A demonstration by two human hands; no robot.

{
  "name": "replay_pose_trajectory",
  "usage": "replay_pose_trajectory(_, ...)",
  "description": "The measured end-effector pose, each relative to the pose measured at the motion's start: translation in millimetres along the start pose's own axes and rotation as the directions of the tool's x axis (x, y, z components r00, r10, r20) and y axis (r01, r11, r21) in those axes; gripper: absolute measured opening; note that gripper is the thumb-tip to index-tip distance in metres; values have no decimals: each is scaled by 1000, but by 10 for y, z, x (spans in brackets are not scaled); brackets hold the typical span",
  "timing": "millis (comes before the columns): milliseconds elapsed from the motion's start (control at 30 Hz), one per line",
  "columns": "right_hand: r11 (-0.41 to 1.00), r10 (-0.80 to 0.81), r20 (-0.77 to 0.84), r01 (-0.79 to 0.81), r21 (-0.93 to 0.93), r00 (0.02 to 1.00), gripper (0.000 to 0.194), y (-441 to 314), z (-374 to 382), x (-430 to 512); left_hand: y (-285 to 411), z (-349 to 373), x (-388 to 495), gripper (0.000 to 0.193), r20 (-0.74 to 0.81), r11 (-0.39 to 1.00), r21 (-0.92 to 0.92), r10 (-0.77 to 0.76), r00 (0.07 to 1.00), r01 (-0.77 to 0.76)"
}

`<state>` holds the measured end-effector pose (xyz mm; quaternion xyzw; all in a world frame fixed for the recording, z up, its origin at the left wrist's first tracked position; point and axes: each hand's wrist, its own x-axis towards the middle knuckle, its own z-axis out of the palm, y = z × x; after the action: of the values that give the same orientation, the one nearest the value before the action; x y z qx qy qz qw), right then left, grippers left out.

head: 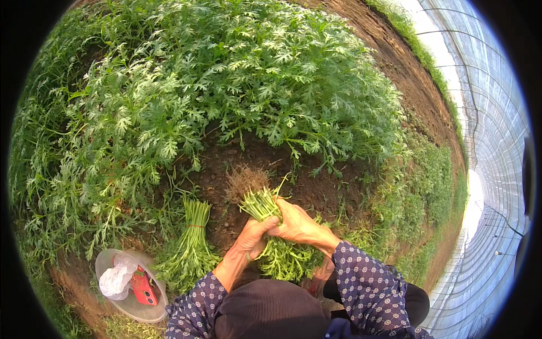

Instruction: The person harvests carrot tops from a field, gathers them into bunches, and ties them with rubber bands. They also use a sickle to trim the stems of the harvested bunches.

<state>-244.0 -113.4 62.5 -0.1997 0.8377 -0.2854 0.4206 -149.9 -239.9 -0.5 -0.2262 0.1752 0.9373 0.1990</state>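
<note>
Both my hands grip one bunch of leafy greens (260, 204), its brown fibrous roots (247, 183) pointing away from me and its leaves hanging towards my lap. My left hand (250, 237) wraps the stems from the left, thumb on top. From the right, my right hand (300, 223) closes around the same stems near the root end. Left of my hands a second bunch of greens (194, 239) lies on the ground, tied around its stems with a thin reddish band. Its cut stem ends face away from me and its leaves spread towards me.
A dense bed of lobed-leaf greens (237, 76) grows ahead, with bare brown soil (220, 169) before it. At lower left sits a clear plastic container (139, 315) holding a crumpled white plastic bag (116, 279) and a red phone (144, 289). A translucent greenhouse cover (499, 127) arches at right.
</note>
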Motion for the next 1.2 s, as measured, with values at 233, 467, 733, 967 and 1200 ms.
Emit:
replay_pose_trajectory(233, 867, -176, 512, 379, -323, 841, 63, -374, -130, 397, -22, -194, -97, 65, -172, 960, -236, 111, 979, -151)
replay_pose_trajectory(467, 186, -491, 389, 531, -827, 779, 23, -679, -236, 1702, 26, -331, -196, 27, -297, 877, -402, 146, 944, -262)
replay_pose_trajectory(733, -254, 88, 83, 103, -962, 993, 53, -329, -747, 2530, 63, -358, -348, 20, -293, 882, -378, 175, 940, -282)
replay_pose_trajectory(967, -65, -199, 417, 413, -909, 887, 13, 49, -1110, 2027, 45, -280, -285, 17, -321, 899, -346, 154, 935, -267)
replay_pose_trajectory(1200, -39, -239, 139, 133, -990, 961, 32, 143, -776, 1703, 51, -195, -166, 19, -262, 921, -338, 106, 959, -194)
